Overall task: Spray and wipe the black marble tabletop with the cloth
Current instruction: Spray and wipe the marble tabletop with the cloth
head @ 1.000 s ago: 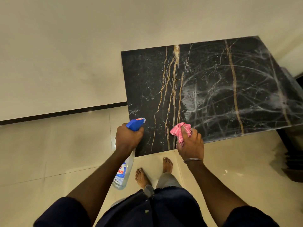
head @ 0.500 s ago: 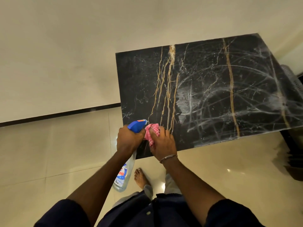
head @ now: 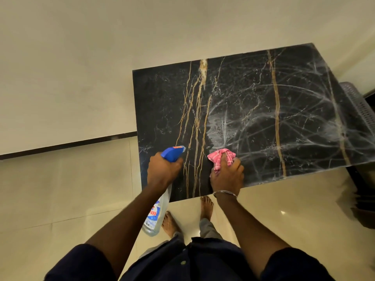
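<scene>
My right hand (head: 227, 175) presses the bunched pink cloth (head: 222, 158) onto the black marble tabletop (head: 253, 110) near its front edge; my left hand (head: 163, 169) grips the spray bottle (head: 160, 201) beside it.

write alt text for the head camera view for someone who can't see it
Seen from above, a person's right hand holds a pink cloth against the front edge of a black marble tabletop streaked with white smears. The left hand grips a blue-topped spray bottle beside it, above a pale tiled floor.
</scene>
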`<control>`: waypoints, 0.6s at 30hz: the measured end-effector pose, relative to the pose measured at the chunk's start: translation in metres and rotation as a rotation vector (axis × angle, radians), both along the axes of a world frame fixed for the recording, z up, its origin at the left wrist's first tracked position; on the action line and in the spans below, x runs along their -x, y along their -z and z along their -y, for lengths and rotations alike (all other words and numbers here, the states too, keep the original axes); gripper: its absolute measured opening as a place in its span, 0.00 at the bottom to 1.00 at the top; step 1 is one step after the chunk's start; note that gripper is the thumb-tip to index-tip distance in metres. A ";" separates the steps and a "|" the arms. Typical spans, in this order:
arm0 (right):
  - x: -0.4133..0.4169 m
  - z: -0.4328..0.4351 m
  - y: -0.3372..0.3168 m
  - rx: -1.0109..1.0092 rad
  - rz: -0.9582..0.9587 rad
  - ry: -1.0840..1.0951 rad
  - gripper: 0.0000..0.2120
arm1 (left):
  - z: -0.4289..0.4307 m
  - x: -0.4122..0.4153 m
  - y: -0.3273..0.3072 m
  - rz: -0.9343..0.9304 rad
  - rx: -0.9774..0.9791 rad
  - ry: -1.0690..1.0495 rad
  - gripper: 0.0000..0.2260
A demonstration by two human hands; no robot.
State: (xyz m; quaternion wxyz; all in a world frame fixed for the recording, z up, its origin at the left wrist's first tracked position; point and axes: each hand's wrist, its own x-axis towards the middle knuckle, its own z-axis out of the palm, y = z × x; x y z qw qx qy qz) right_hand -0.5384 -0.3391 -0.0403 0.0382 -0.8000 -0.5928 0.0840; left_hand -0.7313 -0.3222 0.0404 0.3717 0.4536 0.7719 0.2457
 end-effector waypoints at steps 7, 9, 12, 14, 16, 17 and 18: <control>0.078 -0.017 -0.008 0.024 -0.105 -0.463 0.24 | -0.005 -0.006 -0.001 -0.033 0.016 -0.089 0.19; 0.075 -0.021 -0.008 0.018 -0.099 -0.559 0.25 | -0.008 -0.007 -0.002 -0.038 0.016 -0.126 0.18; 0.044 -0.031 -0.003 -0.007 -0.043 -0.617 0.26 | -0.011 -0.008 -0.003 -0.037 0.015 -0.145 0.13; 0.014 -0.040 0.002 -0.015 0.002 -0.556 0.28 | -0.014 -0.011 -0.003 -0.033 0.015 -0.136 0.10; -0.019 -0.051 0.008 -0.033 0.042 -0.492 0.30 | -0.016 -0.014 -0.001 -0.023 0.017 -0.128 0.10; -0.034 -0.056 0.009 -0.039 0.057 -0.461 0.30 | -0.018 -0.016 0.000 -0.015 0.017 -0.131 0.10; -0.047 -0.061 0.009 -0.043 0.069 -0.424 0.31 | -0.019 -0.018 0.001 -0.006 0.017 -0.136 0.11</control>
